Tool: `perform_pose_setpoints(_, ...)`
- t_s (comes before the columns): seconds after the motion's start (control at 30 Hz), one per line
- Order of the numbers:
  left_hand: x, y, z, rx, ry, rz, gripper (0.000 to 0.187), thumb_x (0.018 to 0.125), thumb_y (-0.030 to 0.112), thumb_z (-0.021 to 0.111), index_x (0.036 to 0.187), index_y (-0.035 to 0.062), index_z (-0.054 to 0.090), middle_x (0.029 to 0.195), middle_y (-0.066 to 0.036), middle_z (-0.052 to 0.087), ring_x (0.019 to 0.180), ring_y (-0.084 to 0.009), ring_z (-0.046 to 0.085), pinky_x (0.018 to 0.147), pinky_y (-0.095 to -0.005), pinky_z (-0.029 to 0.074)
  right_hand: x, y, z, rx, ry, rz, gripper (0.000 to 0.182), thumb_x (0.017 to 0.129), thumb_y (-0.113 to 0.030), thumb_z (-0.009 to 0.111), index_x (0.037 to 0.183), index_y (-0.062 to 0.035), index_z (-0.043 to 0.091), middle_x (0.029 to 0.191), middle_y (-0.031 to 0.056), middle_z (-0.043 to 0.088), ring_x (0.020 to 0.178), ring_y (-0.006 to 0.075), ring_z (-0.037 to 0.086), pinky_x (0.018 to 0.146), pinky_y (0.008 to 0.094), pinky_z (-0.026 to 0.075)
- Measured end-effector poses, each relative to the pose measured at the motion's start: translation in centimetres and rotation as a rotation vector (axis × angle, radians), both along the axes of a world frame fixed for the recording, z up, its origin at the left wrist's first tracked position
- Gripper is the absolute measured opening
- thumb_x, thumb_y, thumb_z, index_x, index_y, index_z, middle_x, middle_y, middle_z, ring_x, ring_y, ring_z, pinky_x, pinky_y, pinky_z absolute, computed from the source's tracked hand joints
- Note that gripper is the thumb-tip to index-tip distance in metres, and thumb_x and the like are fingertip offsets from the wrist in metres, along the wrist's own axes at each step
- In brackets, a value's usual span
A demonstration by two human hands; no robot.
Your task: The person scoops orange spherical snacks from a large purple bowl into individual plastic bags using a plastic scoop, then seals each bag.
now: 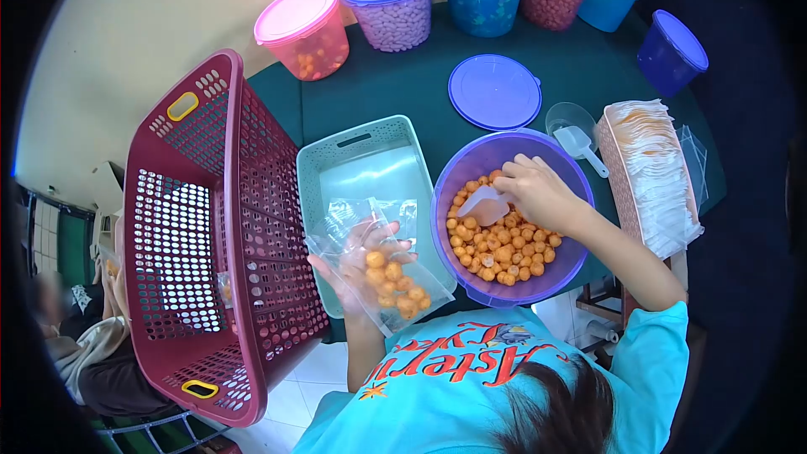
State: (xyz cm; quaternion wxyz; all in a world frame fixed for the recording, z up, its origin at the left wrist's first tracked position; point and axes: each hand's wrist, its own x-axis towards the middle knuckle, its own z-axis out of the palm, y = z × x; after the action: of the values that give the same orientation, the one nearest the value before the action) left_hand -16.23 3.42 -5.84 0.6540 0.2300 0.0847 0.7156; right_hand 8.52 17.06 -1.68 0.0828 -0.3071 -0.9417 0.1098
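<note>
My left hand (342,279) supports a clear plastic bag (353,267) from below, fingers spread behind it. Several round orange snack balls (392,284) lie in the bag's lower part. Inside a purple tub (448,170), my right hand (538,192) is closed on a translucent scoop (482,205). The scoop's bowl rests among many orange balls (508,252) that cover the tub's bottom. Its handle is mostly hidden under my fingers. A pale green basket (315,170) sits beneath and behind my left hand, with clear plastic showing over it.
A tall maroon basket (244,227) stands on the left. A purple lid (494,91), a white scoop (575,141) and a box of paper-like packets (607,155) surround the tub. Lidded tubs (389,13) line the back. Another person (101,345) sits at far left.
</note>
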Motion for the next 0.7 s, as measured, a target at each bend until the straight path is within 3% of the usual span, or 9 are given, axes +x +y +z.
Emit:
perform_pose_setpoints(0.07, -0.1, 0.1, 0.0, 0.052, 0.034, -0.073, 0.090, 0.072, 0.073, 0.023, 0.127, 0.0019, 0.026, 0.125, -0.025, 0.034, 0.110, -0.0417, 0.040, 0.086, -0.0572, 0.035, 0.1, 0.1, 0.3, -0.029, 0.011, -0.002, 0.017, 0.063, -0.001, 0.059, 0.078, -0.0062, 0.056, 0.080, 0.0053, 0.053, 0.082, 0.0223, 0.048, 0.071, 0.0334, 0.039)
perform_pose_setpoints(0.13, 0.3, 0.0, 0.8, -0.022, 0.113, -0.032, 0.091, 0.072, 0.073, 0.023, 0.127, 0.0009, 0.026, 0.124, -0.026, 0.034, 0.110, -0.0426, 0.039, 0.086, -0.0577, 0.035, 0.3, 0.5, 0.3, -0.299, 0.052, 0.099, 0.018, 0.061, 0.000, 0.061, 0.077, -0.0052, 0.055, 0.079, 0.0057, 0.054, 0.082, 0.0233, 0.049, 0.073, 0.0335, 0.040)
perform_pose_setpoints(0.2, 0.7, -0.1, 1.6, -0.094, 0.191, 0.012, 0.092, 0.072, 0.074, 0.024, 0.127, 0.0000, 0.025, 0.124, -0.027, 0.033, 0.110, -0.0434, 0.038, 0.086, -0.0582, 0.034, 0.2, 0.5, 0.8, -0.290, 0.028, 0.107, 0.019, 0.060, 0.000, 0.062, 0.076, -0.0048, 0.056, 0.078, 0.0055, 0.054, 0.082, 0.0232, 0.049, 0.073, 0.0334, 0.041)
perform_pose_setpoints(0.3, 0.8, -0.2, 1.9, -0.119, 0.176, -0.002, 0.093, 0.071, 0.074, 0.024, 0.125, -0.0017, 0.027, 0.123, -0.028, 0.034, 0.107, -0.0452, 0.040, 0.084, -0.0588, 0.035, 0.4, 1.0, 1.6, -0.317, -0.019, 0.161, 0.016, 0.058, 0.000, 0.062, 0.072, -0.0043, 0.056, 0.075, 0.0048, 0.054, 0.078, 0.0224, 0.049, 0.071, 0.0333, 0.041)
perform_pose_setpoints(0.37, 0.6, -0.3, 1.6, -0.152, 0.125, -0.040, 0.100, 0.067, 0.078, 0.023, 0.123, -0.0040, 0.028, 0.117, -0.029, 0.040, 0.099, -0.0405, 0.049, 0.079, -0.0522, 0.042, 0.7, 1.2, 2.4, -0.352, -0.041, 0.206, 0.014, 0.057, 0.000, 0.063, 0.069, -0.0041, 0.056, 0.074, 0.0042, 0.054, 0.075, 0.0216, 0.048, 0.069, 0.0334, 0.041)
perform_pose_setpoints(0.5, 0.1, -0.4, 0.6, -0.115, 0.193, -0.028, 0.092, 0.071, 0.074, 0.021, 0.123, -0.0016, 0.029, 0.115, -0.025, 0.044, 0.093, -0.0411, 0.052, 0.074, -0.0550, 0.044, 1.2, 0.8, 3.6, -0.209, -0.114, 0.193, 0.015, 0.056, 0.000, 0.062, 0.069, -0.0055, 0.056, 0.072, 0.0031, 0.052, 0.074, 0.0209, 0.046, 0.068, 0.0318, 0.040)
perform_pose_setpoints(0.57, 0.2, -0.4, 0.4, -0.138, 0.084, -0.011, 0.098, 0.067, 0.078, 0.021, 0.121, -0.0037, 0.031, 0.111, -0.027, 0.046, 0.089, -0.0389, 0.055, 0.072, -0.0505, 0.046, 1.7, 0.6, 3.3, -0.198, -0.117, 0.181, 0.015, 0.056, -0.001, 0.062, 0.068, -0.0059, 0.056, 0.071, 0.0030, 0.052, 0.074, 0.0207, 0.045, 0.068, 0.0314, 0.040)
perform_pose_setpoints(0.7, -0.2, -0.2, -0.4, -0.070, -0.005, -0.073, 0.097, 0.067, 0.077, 0.022, 0.121, -0.0033, 0.031, 0.111, -0.026, 0.046, 0.087, -0.0378, 0.056, 0.071, -0.0500, 0.046, 2.4, 0.9, 1.9, -0.340, -0.045, 0.162, 0.014, 0.057, -0.002, 0.063, 0.068, -0.0055, 0.055, 0.071, 0.0042, 0.051, 0.074, 0.0214, 0.046, 0.068, 0.0325, 0.039)
